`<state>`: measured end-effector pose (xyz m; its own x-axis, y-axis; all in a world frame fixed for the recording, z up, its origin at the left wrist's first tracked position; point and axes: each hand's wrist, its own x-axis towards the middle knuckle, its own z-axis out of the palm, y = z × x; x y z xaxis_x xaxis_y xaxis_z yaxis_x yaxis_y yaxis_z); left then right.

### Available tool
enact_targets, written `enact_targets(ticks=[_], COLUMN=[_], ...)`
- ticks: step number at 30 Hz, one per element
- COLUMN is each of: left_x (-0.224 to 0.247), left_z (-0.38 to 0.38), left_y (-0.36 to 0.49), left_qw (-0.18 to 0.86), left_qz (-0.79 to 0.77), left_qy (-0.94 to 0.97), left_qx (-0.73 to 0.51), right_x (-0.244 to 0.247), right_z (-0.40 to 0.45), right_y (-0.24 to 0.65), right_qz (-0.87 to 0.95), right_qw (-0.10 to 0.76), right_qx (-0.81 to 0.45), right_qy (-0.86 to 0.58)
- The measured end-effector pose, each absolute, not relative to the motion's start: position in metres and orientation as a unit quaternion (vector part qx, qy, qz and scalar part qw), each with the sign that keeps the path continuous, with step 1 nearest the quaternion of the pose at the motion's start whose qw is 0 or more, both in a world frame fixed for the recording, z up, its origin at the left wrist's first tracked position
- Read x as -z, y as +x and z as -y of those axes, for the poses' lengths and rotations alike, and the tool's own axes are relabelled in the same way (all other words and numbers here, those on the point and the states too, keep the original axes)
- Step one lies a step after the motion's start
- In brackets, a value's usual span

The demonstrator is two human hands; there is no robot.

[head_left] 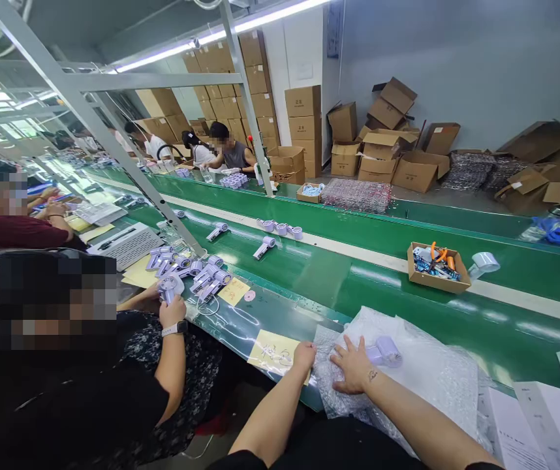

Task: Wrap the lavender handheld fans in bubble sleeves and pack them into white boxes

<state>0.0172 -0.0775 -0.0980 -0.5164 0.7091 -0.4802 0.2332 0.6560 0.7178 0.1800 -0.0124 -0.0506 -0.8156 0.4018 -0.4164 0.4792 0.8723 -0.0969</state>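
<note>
My left hand (304, 356) rests with curled fingers on the near edge of the green bench, at the left edge of a sheet of bubble wrap (421, 372) and on the corner of a yellow note (273, 351). My right hand (353, 364) lies flat, fingers spread, on the bubble wrap. A small lilac hand-held fan (384, 351) lies on the wrap just right of its fingers, touching or nearly so. Neither hand grips anything.
A co-worker to my left holds a lilac fan (170, 287) beside a pile of such fans (196, 271). More fans (264, 247) lie on the green conveyor (358, 287). A cardboard box of tools (437, 264) sits on it. White sheets (544, 424) lie at right.
</note>
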Motion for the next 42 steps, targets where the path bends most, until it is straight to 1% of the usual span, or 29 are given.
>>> enact_targets(ticks=[6,10,13,17,21,24,26,27,28,30,32,33,34,37,42], left_x=[0.082,0.056,0.025,-0.024,-0.055,-0.057,-0.049,-0.044,-0.038,-0.027,-0.018,-0.016,-0.014,-0.015,-0.023], left_z=[0.066,0.062,0.064,0.07,0.082,0.096,0.106,0.11,0.113,0.119,0.124,0.127,0.129,0.133,0.141], left_y=[-0.004,-0.032,-0.059,-0.077,-0.047,-0.002,0.028,0.042,0.054,0.075,0.089,0.094,0.098,0.105,0.102], left_qw=[0.32,0.286,0.246,0.225,0.258,0.339,0.407,0.436,0.465,0.523,0.567,0.579,0.583,0.557,0.496], left_qz=[-0.861,-0.875,-0.876,-0.834,-0.756,-0.678,-0.639,-0.628,-0.619,-0.603,-0.588,-0.581,-0.575,-0.575,-0.611], left_qy=[0.306,0.295,0.287,0.296,0.327,0.351,0.357,0.353,0.34,0.292,0.241,0.225,0.22,0.253,0.321], left_qx=[-0.251,-0.257,-0.299,-0.408,-0.505,-0.55,-0.546,-0.539,-0.534,-0.527,-0.525,-0.526,-0.531,-0.544,-0.527], right_x=[0.046,0.042,0.04,0.027,-0.015,-0.044,-0.049,-0.045,-0.038,-0.018,0.006,0.017,0.026,0.046,0.049], right_z=[0.019,0.023,0.023,0.02,0.028,0.044,0.055,0.06,0.063,0.068,0.068,0.067,0.065,0.059,0.061], right_y=[0.188,0.191,0.191,0.186,0.198,0.239,0.275,0.292,0.307,0.328,0.337,0.338,0.337,0.331,0.338], right_qz=[-0.947,-0.949,-0.949,-0.95,-0.949,-0.936,-0.912,-0.892,-0.867,-0.82,-0.8,-0.801,-0.805,-0.817,-0.822], right_qw=[0.186,0.173,0.164,0.131,0.04,-0.022,-0.061,-0.062,-0.045,0.027,0.089,0.1,0.096,0.038,-0.024], right_qx=[0.101,0.115,0.132,0.165,0.195,0.2,0.16,0.131,0.107,0.086,0.092,0.096,0.097,0.096,0.123], right_qy=[0.24,0.236,0.233,0.23,0.243,0.289,0.372,0.429,0.485,0.565,0.587,0.583,0.577,0.567,0.556])
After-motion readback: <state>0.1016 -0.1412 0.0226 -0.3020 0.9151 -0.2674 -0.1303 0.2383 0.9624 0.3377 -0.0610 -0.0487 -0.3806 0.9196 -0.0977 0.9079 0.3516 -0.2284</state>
